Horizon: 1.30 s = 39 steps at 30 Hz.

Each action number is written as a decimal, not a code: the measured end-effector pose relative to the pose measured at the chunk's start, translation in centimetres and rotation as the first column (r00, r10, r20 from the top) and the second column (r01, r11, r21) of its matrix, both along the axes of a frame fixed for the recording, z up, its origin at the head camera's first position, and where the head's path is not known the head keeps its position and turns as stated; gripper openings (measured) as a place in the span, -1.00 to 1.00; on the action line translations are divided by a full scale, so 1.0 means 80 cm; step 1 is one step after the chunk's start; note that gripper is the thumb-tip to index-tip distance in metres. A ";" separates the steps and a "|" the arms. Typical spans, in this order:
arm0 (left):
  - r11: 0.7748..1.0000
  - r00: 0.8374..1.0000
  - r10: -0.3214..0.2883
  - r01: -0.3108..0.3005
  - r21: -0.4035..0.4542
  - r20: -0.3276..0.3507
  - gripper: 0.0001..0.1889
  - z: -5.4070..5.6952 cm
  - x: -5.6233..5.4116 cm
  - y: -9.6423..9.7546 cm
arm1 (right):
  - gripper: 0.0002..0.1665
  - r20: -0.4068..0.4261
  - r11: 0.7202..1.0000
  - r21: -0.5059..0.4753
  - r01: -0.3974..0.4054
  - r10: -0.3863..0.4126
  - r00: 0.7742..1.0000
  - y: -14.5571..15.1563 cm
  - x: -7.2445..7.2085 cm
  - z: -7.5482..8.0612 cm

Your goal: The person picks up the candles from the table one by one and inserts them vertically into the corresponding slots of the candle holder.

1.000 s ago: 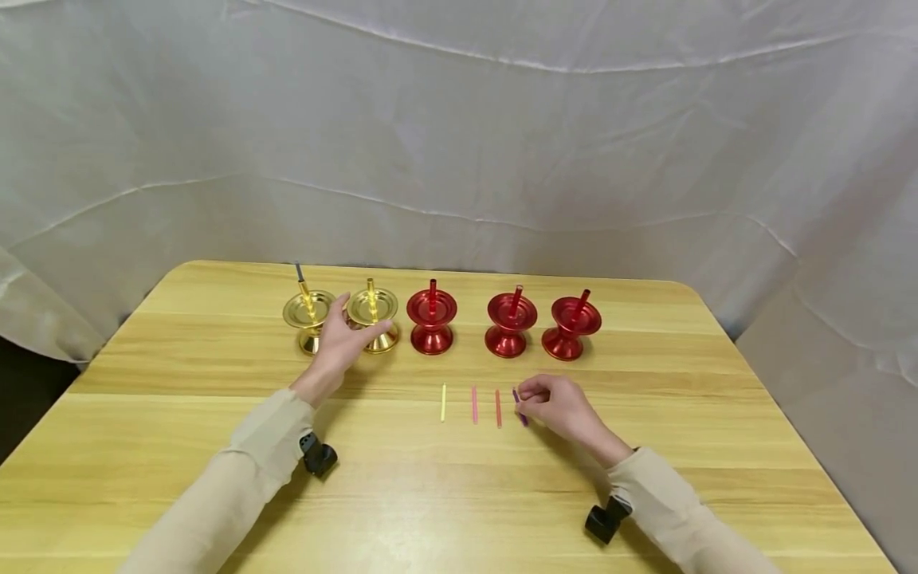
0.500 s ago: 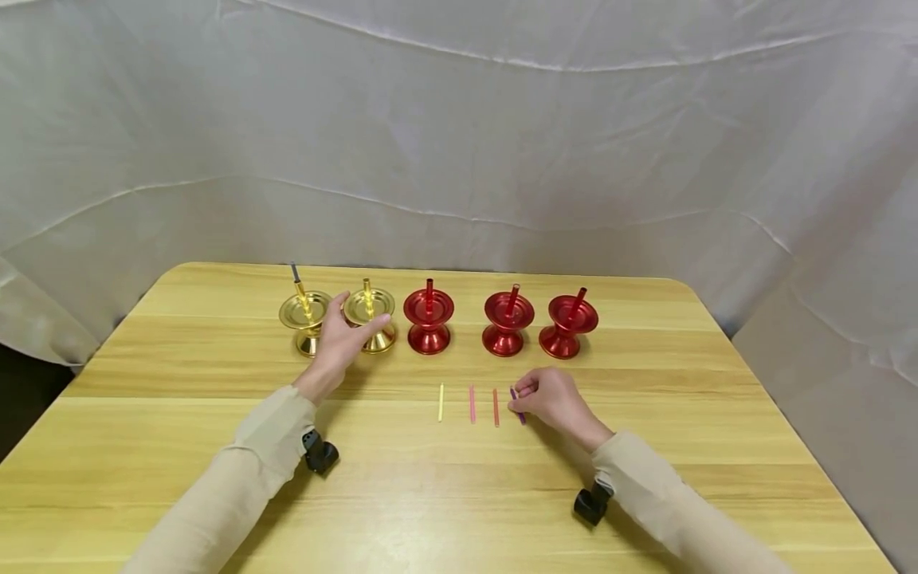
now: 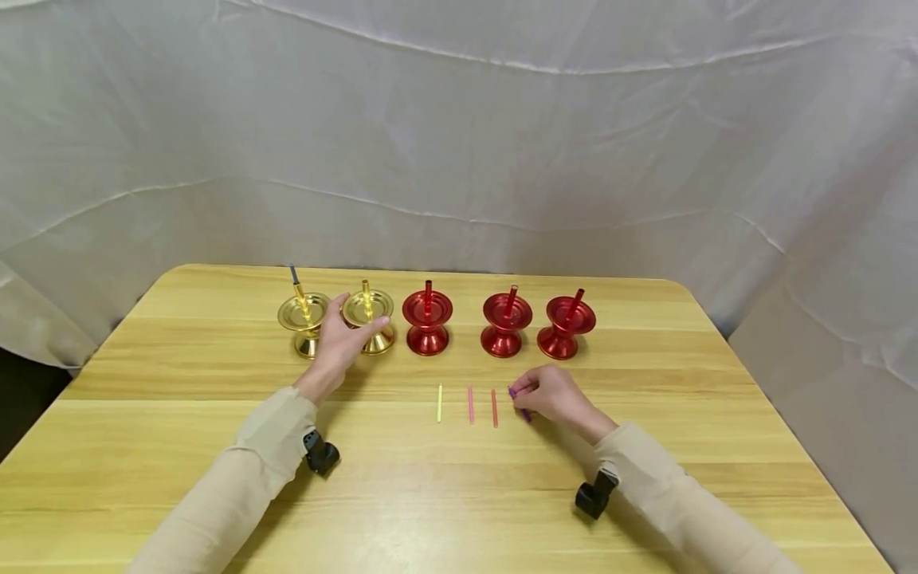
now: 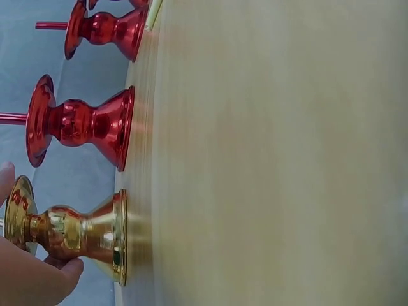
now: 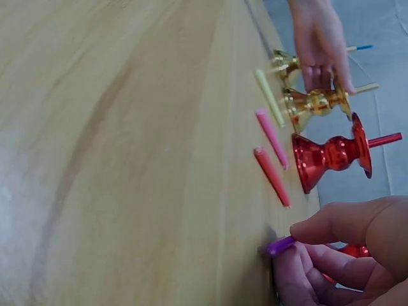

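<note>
My left hand (image 3: pixel 339 341) holds the second gold candle holder (image 4: pixel 67 231) from the left, with fingers about its stem and the thumb by its dish. The holder stands upright on the table, its thin tube bare. To the left, another gold candle holder (image 3: pixel 307 344) carries a blue candle (image 3: pixel 294 274) in its tube. Over the tabletop my right hand (image 3: pixel 558 395) pinches a purple candle (image 5: pixel 280 246) between thumb and index finger; the fingers cover part of it. Left of that hand lie a red candle (image 3: pixel 494 408), a pink candle (image 3: pixel 471 405) and a yellow candle (image 3: pixel 440 403).
A red candle holder (image 3: pixel 428 339) stands right of the gold pair. Farther right are another red candle holder (image 3: pixel 502 341) and the rightmost red candle holder (image 3: pixel 558 343). The wooden table (image 3: pixel 402 502) ends at a pale curtain (image 3: pixel 459 143) behind the row.
My right hand has shifted slightly left and closed in on the purple candle, which has tilted a little. The left hand keeps its place at the gold candle holder.
</note>
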<state>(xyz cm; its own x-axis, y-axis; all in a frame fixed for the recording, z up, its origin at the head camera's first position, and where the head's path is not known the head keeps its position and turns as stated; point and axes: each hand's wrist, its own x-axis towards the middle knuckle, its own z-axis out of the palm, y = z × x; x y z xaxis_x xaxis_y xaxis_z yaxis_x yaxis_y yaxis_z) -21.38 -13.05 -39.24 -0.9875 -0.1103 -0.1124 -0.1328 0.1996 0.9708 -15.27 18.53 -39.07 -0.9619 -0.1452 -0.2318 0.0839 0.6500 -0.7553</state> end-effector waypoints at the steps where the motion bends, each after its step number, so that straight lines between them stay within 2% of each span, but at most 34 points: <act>1: 1.000 1.000 0.000 0.000 -0.005 0.002 -0.03 0.000 0.000 0.000 | -0.84 0.020 1.000 -0.024 0.007 -0.007 1.000 0.001 0.000 0.000; 3: 1.000 1.000 -0.003 0.003 -0.018 0.002 -0.03 0.000 0.000 0.000 | -0.82 0.052 0.997 -0.078 0.015 -0.011 0.999 0.002 -0.002 0.003; 6: 0.999 1.000 -0.011 0.011 -0.042 0.000 -0.02 0.000 0.000 0.000 | -0.80 0.053 0.993 -0.116 0.027 -0.021 0.998 0.002 -0.005 0.010; 12: 0.995 1.000 -0.022 0.022 -0.097 -0.006 -0.01 0.001 0.000 -0.003 | -0.77 -0.024 0.990 -0.144 -0.010 0.007 1.000 -0.007 -0.013 0.031; 17: 0.994 1.000 -0.029 0.028 -0.105 -0.008 -0.03 0.001 -0.001 -0.004 | -0.75 -0.081 0.983 -0.184 -0.016 0.001 0.997 -0.021 -0.019 0.045; 24: 0.988 0.999 -0.041 0.042 -0.146 0.013 -0.03 0.004 -0.002 -0.005 | -0.76 -0.088 0.937 -0.349 -0.023 -0.008 0.996 -0.047 -0.029 0.056; 34: 0.988 0.998 -0.056 0.055 -0.147 -0.001 -0.04 0.003 -0.004 0.000 | -0.73 -0.187 0.904 -0.424 -0.044 -0.040 0.981 -0.093 -0.055 0.079; 39: 0.986 0.998 -0.062 0.060 -0.154 -0.005 -0.04 0.001 -0.004 0.002 | -0.71 -0.187 0.868 -0.493 -0.064 -0.034 0.982 -0.113 -0.064 0.089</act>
